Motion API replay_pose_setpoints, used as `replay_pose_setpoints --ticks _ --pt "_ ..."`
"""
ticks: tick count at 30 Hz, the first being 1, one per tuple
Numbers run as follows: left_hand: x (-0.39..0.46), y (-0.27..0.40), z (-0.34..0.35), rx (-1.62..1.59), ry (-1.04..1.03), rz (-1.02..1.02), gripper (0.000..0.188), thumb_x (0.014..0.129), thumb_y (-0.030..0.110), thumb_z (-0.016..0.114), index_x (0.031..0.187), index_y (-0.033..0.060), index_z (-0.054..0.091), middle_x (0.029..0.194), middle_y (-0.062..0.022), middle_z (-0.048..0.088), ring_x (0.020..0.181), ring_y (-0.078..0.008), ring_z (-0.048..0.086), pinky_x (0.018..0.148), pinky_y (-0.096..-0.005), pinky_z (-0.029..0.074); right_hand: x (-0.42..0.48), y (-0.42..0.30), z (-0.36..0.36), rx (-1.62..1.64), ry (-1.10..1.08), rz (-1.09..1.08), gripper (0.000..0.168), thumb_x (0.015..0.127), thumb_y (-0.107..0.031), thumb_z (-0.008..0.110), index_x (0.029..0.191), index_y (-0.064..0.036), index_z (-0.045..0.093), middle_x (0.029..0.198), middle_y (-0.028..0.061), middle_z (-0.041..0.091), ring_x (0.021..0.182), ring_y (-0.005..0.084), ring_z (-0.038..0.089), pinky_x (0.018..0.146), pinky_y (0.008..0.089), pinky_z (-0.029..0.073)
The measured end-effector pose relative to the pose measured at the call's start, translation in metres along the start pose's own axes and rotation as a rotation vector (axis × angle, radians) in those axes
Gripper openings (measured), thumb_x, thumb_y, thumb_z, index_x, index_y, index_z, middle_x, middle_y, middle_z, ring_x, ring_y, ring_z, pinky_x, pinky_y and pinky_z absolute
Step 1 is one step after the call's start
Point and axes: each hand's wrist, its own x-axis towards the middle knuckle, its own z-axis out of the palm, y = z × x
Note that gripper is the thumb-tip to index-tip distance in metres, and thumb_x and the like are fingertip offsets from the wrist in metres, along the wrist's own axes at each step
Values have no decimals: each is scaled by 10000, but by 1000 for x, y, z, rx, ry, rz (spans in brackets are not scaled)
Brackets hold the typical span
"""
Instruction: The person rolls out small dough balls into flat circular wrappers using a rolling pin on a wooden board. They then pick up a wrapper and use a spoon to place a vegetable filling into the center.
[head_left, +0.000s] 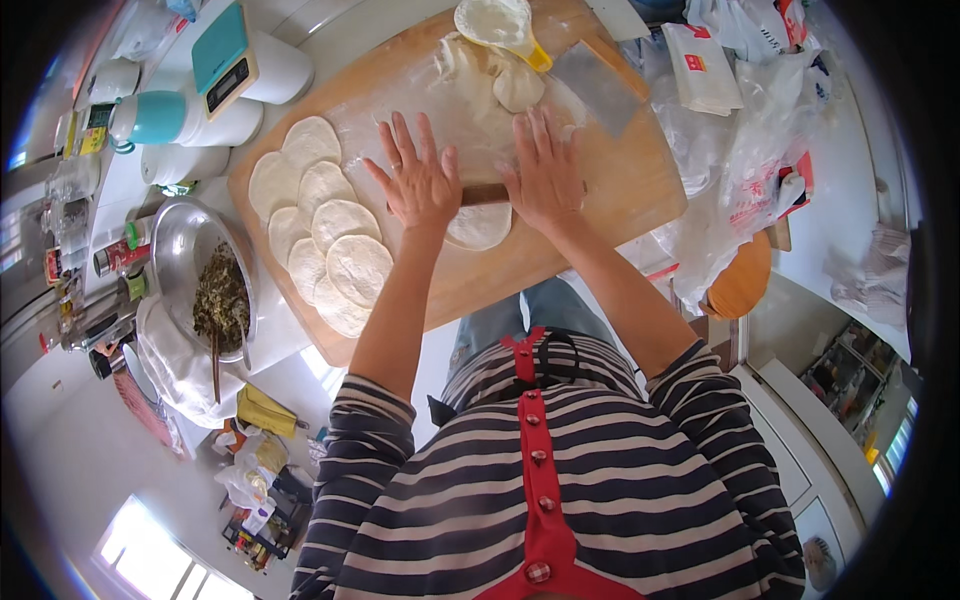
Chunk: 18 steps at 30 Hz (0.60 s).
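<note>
My left hand (420, 184) lies flat with fingers spread, its palm over the left end of a wooden rolling pin (484, 195). Over the pin's right part rests my right hand (546, 174), palm down, fingers stretched forward. Neither hand curls around the pin. A round dough wrapper (481, 227) shows just below the pin, between my wrists; its far part is hidden. On the floured wooden board (442, 296), several rolled dough rounds (345, 225) overlap to the left of my left hand. A lump of dough (519, 88) sits beyond my right fingertips.
A yellow-handled scoop of flour (495, 22) and a dough scraper (600, 86) occupy the board's far side. Left of the board stands a metal bowl of chopped filling (221, 292) with chopsticks (216, 367) in it. A kitchen scale (221, 56) and plastic bags (757, 157) flank the board.
</note>
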Motion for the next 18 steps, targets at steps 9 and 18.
replay_pose_setpoints --ticks 9,18 --pt "-57 -8 -8 0 -54 23 681 893 474 352 1406 34 262 1496 -184 137 1397 -335 61 1061 -587 -18 -52 -12 -8 -2 -40 -72 716 787 -351 603 1338 17 330 1412 169 316 1341 329 232 1045 572 174" --pt "-123 -14 -11 -143 -64 54 759 837 363 513 1394 -35 184 1484 -213 149 1385 -364 103 1080 -558 33 -114 -20 -19 92 -167 -142 695 787 -321 609 1341 -5 334 1427 176 291 1332 316 253 1022 566 180"
